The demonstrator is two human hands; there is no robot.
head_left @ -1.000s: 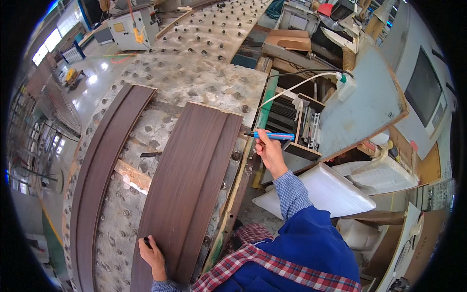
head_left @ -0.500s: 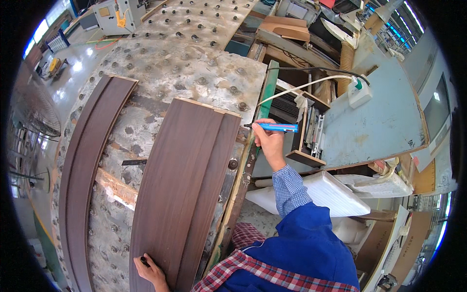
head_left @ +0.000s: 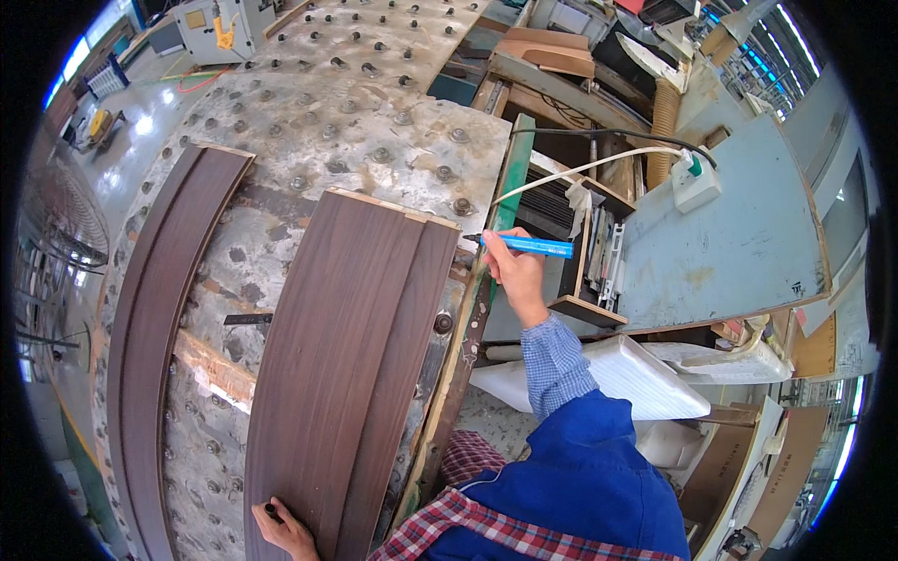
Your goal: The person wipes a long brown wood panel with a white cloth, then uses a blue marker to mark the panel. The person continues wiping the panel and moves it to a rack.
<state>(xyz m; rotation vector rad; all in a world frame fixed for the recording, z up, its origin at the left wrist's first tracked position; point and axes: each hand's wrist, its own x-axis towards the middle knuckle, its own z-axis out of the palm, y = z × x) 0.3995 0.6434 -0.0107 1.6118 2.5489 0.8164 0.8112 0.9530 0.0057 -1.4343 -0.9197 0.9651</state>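
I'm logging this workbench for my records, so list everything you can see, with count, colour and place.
Wide board: 1, dark brown, on the table
Narrow board: 1, dark brown, on the table's left side
Marker: 1, blue, in the right hand
Small cylinder: 1, black, in the left hand
Studded table: 1, worn grey, under the boards
Flat strip: 1, black, between the boards
Wood strip: 1, pale, between the boards
Panel: 1, grey-blue, right
Plug box: 1, white, on the panel
Wrapped package: 1, white, below the panel
Fan: 1, grey, far left
Background clutter: uncounted, too small to tell
Hands: 2, left on the wide board, right near its far end
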